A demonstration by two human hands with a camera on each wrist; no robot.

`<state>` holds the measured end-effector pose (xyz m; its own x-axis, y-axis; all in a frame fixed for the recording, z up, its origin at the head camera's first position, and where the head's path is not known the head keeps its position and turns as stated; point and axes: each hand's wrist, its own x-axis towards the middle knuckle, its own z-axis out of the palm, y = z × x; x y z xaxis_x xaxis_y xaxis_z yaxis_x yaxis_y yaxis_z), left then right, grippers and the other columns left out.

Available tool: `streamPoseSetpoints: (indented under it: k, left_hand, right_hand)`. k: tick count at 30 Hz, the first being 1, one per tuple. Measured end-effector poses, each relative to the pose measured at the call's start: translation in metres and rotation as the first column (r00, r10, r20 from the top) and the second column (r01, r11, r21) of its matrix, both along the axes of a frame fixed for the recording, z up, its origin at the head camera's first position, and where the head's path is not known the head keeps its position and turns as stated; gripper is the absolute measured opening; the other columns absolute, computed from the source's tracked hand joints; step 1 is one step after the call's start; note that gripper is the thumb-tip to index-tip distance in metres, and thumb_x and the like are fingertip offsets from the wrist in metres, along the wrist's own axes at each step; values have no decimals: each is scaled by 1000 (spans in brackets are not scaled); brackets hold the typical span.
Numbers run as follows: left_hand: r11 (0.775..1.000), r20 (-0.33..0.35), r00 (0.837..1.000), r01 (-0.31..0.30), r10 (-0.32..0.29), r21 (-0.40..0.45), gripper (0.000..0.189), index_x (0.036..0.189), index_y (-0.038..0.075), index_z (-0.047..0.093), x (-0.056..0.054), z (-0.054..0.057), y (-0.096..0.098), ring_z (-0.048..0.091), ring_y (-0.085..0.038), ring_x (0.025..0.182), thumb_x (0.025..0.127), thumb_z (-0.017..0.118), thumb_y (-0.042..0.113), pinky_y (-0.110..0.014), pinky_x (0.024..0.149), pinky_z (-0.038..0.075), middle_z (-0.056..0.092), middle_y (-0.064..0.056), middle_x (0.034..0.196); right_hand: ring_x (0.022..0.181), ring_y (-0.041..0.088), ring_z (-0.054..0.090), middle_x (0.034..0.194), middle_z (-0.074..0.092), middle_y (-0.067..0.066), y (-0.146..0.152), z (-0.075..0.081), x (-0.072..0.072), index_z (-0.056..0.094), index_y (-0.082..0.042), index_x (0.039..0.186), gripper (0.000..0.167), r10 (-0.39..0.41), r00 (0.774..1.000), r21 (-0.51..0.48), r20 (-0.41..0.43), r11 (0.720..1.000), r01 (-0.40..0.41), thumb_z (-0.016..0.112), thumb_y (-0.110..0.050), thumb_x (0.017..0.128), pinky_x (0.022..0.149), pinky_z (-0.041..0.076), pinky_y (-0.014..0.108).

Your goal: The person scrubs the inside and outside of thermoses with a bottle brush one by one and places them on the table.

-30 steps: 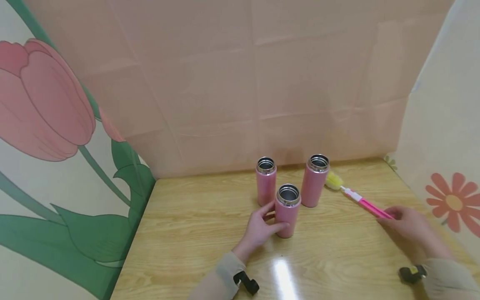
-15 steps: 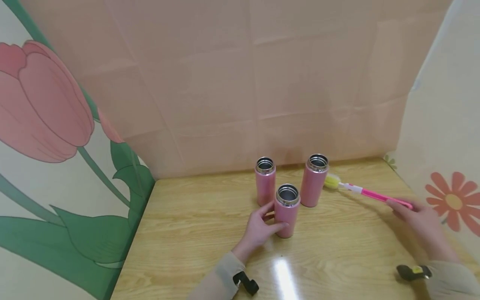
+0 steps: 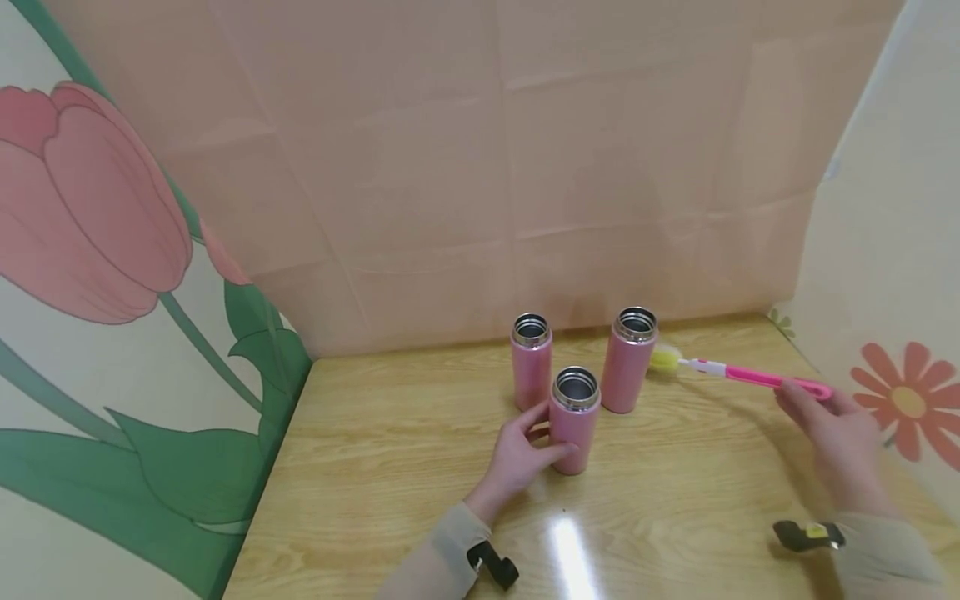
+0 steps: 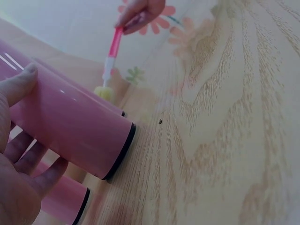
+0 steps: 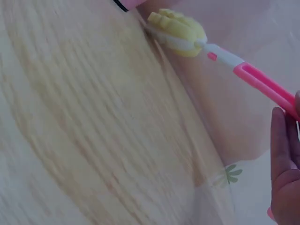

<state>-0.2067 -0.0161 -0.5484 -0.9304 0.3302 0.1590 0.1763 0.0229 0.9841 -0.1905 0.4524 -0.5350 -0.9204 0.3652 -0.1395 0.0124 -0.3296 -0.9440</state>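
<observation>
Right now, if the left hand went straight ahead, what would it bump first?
The left hand holds the front bottle, so that would probably bump the back-right bottle first; exact depth is unclear.

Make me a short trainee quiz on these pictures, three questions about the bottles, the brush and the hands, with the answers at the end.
1. Multiple choice: of the three pink bottles, which does the left hand hold?
A) rear left
B) front
C) rear right

2. True or false: all three bottles are capped.

3. Fill in the blank: the right hand holds a brush whose brush head is ____ in colour.

Key:
1. B, the front bottle.
2. False; all three are open at the top.
3. Yellow.
</observation>
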Motion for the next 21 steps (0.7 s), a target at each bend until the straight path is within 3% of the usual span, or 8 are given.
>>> streamPoseSetpoints:
  k: [4, 8, 12, 15, 16, 17, 18, 21]
  left_hand:
    - [1000, -3, 1000, -7, 7, -10, 71, 151, 25, 63, -1, 0, 0, 63, -14, 127, 87, 91, 14, -34, 107, 53, 68, 7, 140]
    - [1000, -5, 1000, -9, 9, -6, 72, 151, 22, 63, -2, 1, 1, 64, -14, 127, 87, 92, 12, -32, 107, 53, 69, 7, 139]
    - [1000, 5, 1000, -6, 6, -5, 72, 152, 21, 62, -2, 3, 1, 64, -14, 127, 87, 91, 12, -31, 107, 53, 69, 7, 139]
    - [1000, 9, 1000, -2, 2, -3, 72, 152, 22, 63, -2, 3, 1, 63, -14, 127, 87, 91, 12, -33, 108, 53, 68, 8, 139]
    - [1000, 9, 1000, -1, 1, -1, 71, 151, 22, 63, -2, 3, 1, 63, -14, 127, 87, 91, 12, -34, 108, 53, 68, 8, 139]
    - [1000, 6, 1000, 0, 0, 3, 71, 151, 22, 63, -2, 3, 1, 63, -14, 128, 87, 91, 12, -34, 109, 52, 68, 8, 139]
    - [1000, 5, 1000, 2, -2, 6, 70, 150, 22, 63, -2, 3, 0, 63, -14, 128, 87, 91, 12, -35, 110, 52, 68, 8, 140]
    - [1000, 2, 1000, 6, -6, 13, 68, 149, 22, 64, -2, 2, 0, 63, -15, 130, 87, 91, 13, -33, 111, 50, 67, 7, 142]
  right_hand:
    - [97, 12, 79, 105, 78, 2, -4, 7, -4, 74, -3, 117, 24, -117, 982, -184, -148, 979, 89, 81, -3, 94, 84, 60, 26]
    - [101, 19, 79, 111, 75, 10, -6, 19, -7, 70, 4, 117, 28, -300, 926, -343, -230, 915, 211, 81, 4, 92, 87, 60, 30]
    - [102, 25, 79, 117, 69, 14, -9, 41, -4, 66, 8, 118, 32, -474, 838, -477, -270, 822, 311, 81, 9, 90, 89, 61, 35]
    - [92, 26, 79, 118, 69, 17, -14, 60, 1, 64, 6, 122, 37, -566, 765, -508, -307, 777, 372, 83, 4, 91, 77, 65, 28]
    - [89, 26, 79, 119, 70, 17, -16, 66, 4, 64, 4, 124, 38, -583, 752, -517, -309, 766, 381, 83, 1, 92, 71, 64, 26]
    - [87, 26, 79, 119, 72, 17, -18, 72, 6, 63, 2, 125, 38, -591, 745, -522, -309, 760, 386, 83, -3, 93, 65, 62, 24]
    - [84, 25, 79, 116, 74, 17, -20, 77, 9, 64, 0, 126, 38, -588, 752, -515, -296, 762, 393, 83, -10, 95, 59, 58, 22]
    - [78, 23, 79, 104, 80, 15, -25, 93, 17, 67, -4, 127, 33, -545, 799, -526, -253, 771, 358, 77, -24, 102, 46, 43, 27]
